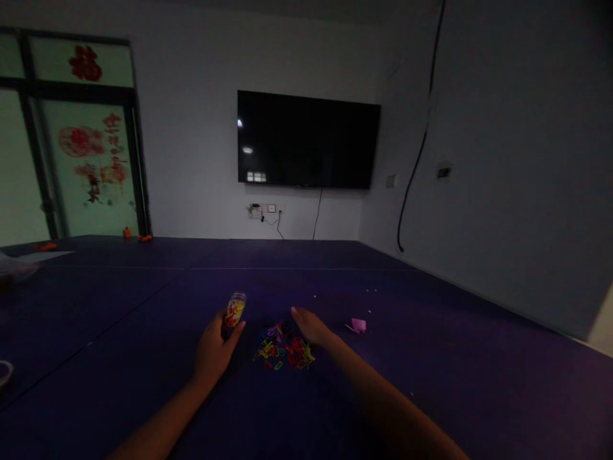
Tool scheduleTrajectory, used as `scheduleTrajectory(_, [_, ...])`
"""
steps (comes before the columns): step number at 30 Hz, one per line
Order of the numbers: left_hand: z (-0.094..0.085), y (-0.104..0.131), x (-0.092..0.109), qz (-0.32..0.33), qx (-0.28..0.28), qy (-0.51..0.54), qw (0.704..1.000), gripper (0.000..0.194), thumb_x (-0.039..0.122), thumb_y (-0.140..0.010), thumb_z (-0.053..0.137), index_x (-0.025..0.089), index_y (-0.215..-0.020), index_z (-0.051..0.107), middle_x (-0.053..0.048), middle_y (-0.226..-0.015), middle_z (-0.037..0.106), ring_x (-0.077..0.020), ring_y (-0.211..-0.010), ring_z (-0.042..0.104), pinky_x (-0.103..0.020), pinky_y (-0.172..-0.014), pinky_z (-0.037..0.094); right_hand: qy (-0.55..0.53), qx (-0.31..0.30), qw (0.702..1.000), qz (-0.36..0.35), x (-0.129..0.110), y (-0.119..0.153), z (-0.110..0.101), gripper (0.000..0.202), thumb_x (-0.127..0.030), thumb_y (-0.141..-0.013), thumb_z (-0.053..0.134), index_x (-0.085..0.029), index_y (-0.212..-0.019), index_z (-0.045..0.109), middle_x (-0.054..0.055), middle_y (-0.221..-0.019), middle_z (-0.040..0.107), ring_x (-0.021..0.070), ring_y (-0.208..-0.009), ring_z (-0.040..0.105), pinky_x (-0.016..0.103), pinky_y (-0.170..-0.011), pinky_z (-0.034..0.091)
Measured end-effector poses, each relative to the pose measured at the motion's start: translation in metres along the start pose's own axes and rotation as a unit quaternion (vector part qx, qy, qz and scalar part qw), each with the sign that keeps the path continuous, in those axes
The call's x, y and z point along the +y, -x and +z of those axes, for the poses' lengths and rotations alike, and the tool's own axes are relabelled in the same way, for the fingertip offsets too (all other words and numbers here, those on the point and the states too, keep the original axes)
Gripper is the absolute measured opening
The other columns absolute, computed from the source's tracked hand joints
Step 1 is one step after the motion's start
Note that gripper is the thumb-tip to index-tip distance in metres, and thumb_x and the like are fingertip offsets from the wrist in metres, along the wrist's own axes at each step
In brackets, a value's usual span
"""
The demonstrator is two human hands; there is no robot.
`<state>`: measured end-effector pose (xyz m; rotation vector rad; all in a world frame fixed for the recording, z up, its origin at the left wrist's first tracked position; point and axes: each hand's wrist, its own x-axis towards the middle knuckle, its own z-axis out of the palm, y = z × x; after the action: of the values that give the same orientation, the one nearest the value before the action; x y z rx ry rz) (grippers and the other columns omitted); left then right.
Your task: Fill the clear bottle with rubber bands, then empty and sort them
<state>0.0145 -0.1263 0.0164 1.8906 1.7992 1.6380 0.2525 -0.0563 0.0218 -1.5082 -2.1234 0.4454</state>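
A small clear jar [235, 309] with yellow, red and purple pieces inside is held tilted in my left hand [213, 348], its fingers wrapped round it. On the dark purple table [158, 358], right of the jar, lies a loose pile of small colourful plastic clips [283, 348], in yellow, red, blue, purple and green. My right hand [310, 326] is over the upper right side of this pile. Its fingertips are mostly hidden behind the hand, so I cannot make out whether they hold anything.
A pink scrap [359, 325] lies right of my right hand, with tiny white bits around it. Orange objects [145, 238] stand at the far left edge. A clear plastic bag [16, 268] is at the left. Behind are a wall, a television [309, 140] and a hanging cable.
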Motion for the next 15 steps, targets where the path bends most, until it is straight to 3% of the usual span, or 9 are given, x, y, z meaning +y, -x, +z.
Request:
scheduleTrajectory(3, [0.001, 0.000, 0.000, 0.002, -0.002, -0.007, 1.000, 0.050, 0.055, -0.078, 0.047, 0.016, -0.108, 0.055, -0.011, -0.098, 0.066, -0.0277, -0.088, 0.064, -0.040, -0.078, 0.050, -0.049, 0.017, 0.998, -0.035, 0.019, 0.020, 0.006, 0.074, -0.060, -0.090, 0.010, -0.011, -0.125, 0.053, 0.014, -0.127, 0.054, 0.0229, -0.122, 0.045, 0.035, -0.102, 0.030])
scheduleTrajectory(6, [0.002, 0.001, -0.001, -0.005, -0.006, -0.012, 1.000, 0.048, 0.054, -0.078, 0.048, 0.017, -0.109, 0.055, -0.011, -0.098, 0.066, -0.0277, -0.089, 0.063, -0.040, -0.078, 0.049, -0.053, 0.030, 0.998, -0.026, 0.023, 0.036, 0.017, 0.074, -0.061, -0.089, 0.011, -0.011, -0.132, 0.045, 0.014, -0.135, 0.046, 0.0231, -0.129, 0.036, 0.038, -0.108, 0.022])
scheduleTrajectory(9, [0.002, 0.001, -0.002, -0.007, -0.008, -0.009, 1.000, 0.049, 0.053, -0.078, 0.049, 0.016, -0.109, 0.055, -0.011, -0.098, 0.066, -0.0269, -0.088, 0.063, -0.039, -0.078, 0.050, -0.054, 0.035, 0.998, -0.026, 0.010, 0.040, 0.031, 0.070, -0.058, -0.091, 0.012, -0.013, -0.135, 0.042, 0.013, -0.139, 0.040, 0.0227, -0.132, 0.030, 0.040, -0.110, 0.017])
scheduleTrajectory(15, [0.002, 0.001, -0.004, -0.004, 0.000, 0.002, 1.000, 0.053, 0.056, -0.077, 0.049, 0.015, -0.109, 0.054, -0.012, -0.101, 0.065, -0.0279, -0.092, 0.063, -0.040, -0.081, 0.049, -0.042, 0.033, 0.996, -0.071, -0.028, 0.024, 0.054, 0.065, -0.052, -0.093, 0.015, -0.009, -0.133, 0.043, 0.016, -0.139, 0.040, 0.0246, -0.133, 0.029, 0.042, -0.109, 0.020])
